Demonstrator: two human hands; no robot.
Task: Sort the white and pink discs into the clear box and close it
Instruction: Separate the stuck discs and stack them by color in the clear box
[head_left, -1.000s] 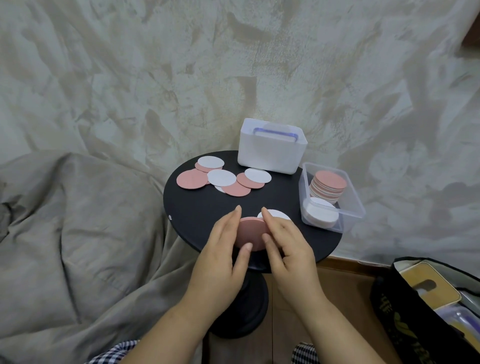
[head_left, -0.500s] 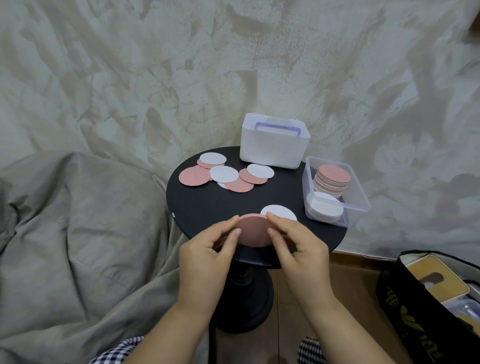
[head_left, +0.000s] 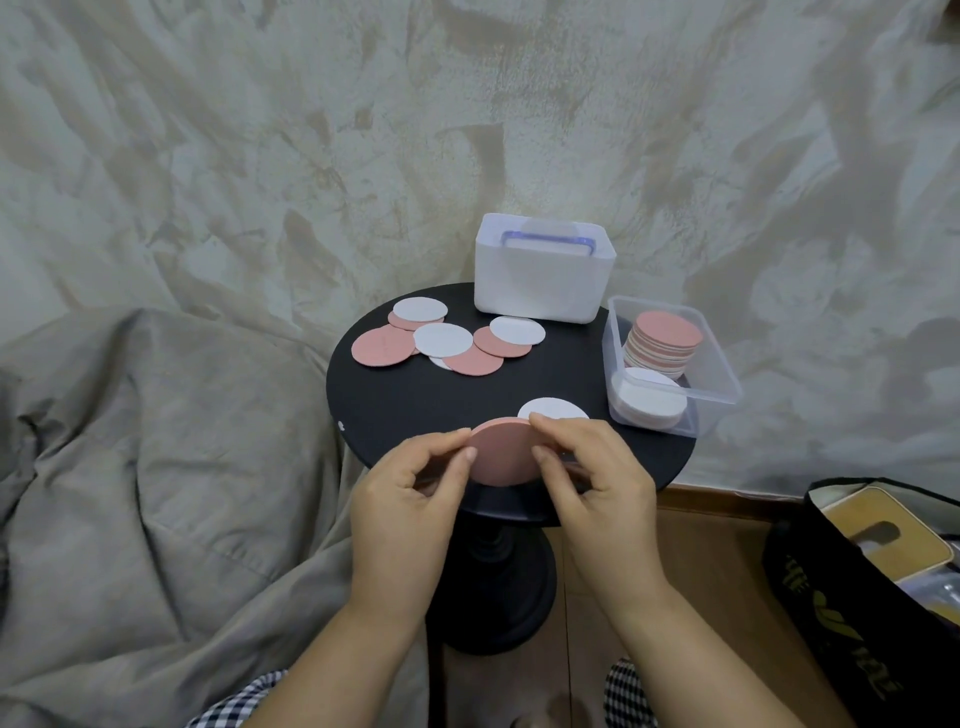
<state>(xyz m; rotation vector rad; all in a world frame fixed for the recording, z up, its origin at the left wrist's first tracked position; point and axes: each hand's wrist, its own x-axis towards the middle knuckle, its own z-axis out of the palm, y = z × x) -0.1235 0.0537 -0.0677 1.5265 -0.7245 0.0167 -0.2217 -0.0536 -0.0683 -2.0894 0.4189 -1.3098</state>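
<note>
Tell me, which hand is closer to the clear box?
The right hand. It pinches the right edge of the pink disc, and the clear box sits just beyond it to the right. The left hand pinches the disc's left edge, farther from the box.

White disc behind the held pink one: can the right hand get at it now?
Probably yes: the white disc lies flat on the table just past the right hand, nothing on top. But that hand and the left hand both pinch the pink disc, so it must let go first.
</note>
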